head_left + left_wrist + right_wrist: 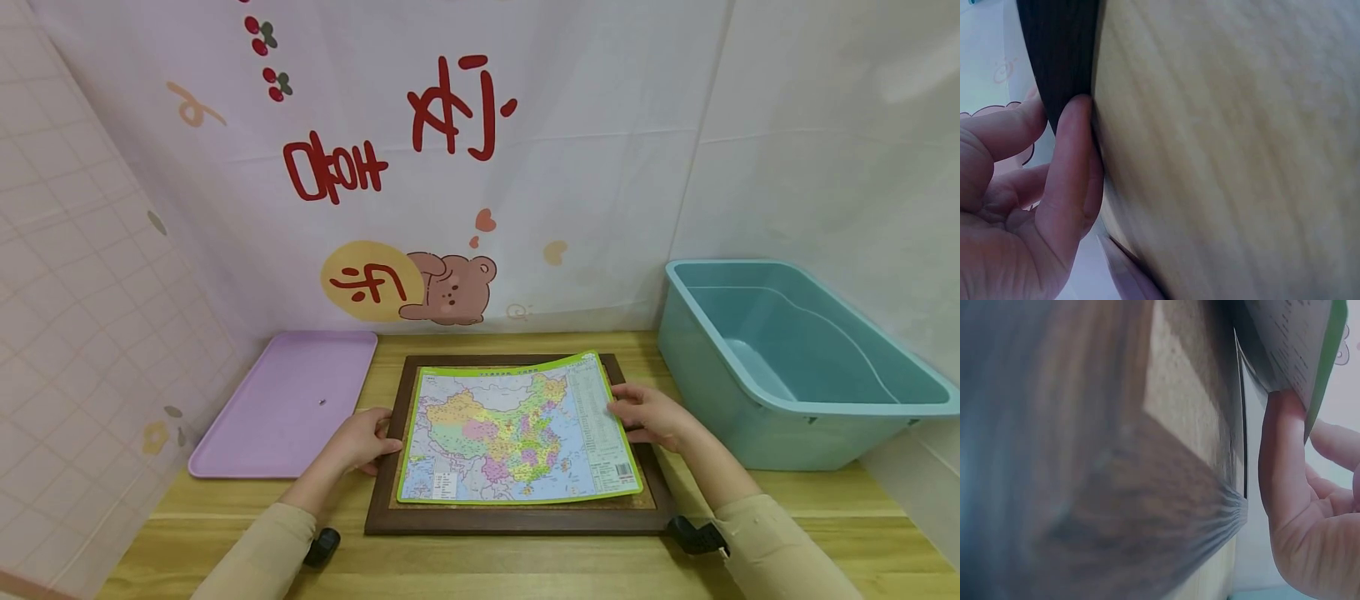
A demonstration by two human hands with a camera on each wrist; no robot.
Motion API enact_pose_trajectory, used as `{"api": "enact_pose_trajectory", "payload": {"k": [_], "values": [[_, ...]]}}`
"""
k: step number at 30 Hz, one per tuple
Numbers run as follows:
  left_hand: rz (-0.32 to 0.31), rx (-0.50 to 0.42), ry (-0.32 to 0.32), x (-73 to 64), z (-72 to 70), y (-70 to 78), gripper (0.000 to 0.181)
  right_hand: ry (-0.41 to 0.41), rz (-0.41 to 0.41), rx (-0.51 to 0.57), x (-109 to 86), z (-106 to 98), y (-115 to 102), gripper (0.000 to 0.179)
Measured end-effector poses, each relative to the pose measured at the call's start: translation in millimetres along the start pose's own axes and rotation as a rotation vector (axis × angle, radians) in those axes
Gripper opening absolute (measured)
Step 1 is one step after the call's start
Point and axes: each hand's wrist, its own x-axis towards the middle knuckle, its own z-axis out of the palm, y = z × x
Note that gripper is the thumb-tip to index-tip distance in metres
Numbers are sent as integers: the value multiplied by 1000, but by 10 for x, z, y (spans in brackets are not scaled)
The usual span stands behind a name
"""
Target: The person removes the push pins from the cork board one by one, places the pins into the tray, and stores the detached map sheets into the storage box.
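Observation:
A map of China (510, 446) with a green border lies over a dark wooden frame (517, 522). Around the map's edges a strip of speckled brown backing (630, 502) shows inside the frame. My left hand (362, 442) grips the frame's left side, thumb and fingers around the rail; the left wrist view shows the dark rail (1060, 56) between them. My right hand (654, 414) pinches the map's right edge. That edge is lifted off the backing, and the right wrist view shows the sheet (1294, 350) between thumb and fingers.
A lilac tray (292, 400) with a small dark speck lies at the left. To the right stands a deep blue-green tub (720, 400). A white curtain with red writing and a bear (457, 292) hangs behind the wooden table (525, 567).

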Motion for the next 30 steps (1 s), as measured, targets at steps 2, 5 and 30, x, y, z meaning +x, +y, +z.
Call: {"api": "enact_pose_trajectory", "payload": {"k": [2, 5, 30], "values": [[2, -1, 0, -5, -1, 3, 62, -9, -8, -6, -5, 7, -2, 58], [2, -2, 0, -9, -3, 10, 62, -7, -10, -10, -8, 24, -9, 52], [-10, -13, -8, 7, 0, 5, 61, 100, -95, -134, -51, 35, 7, 36]]}}
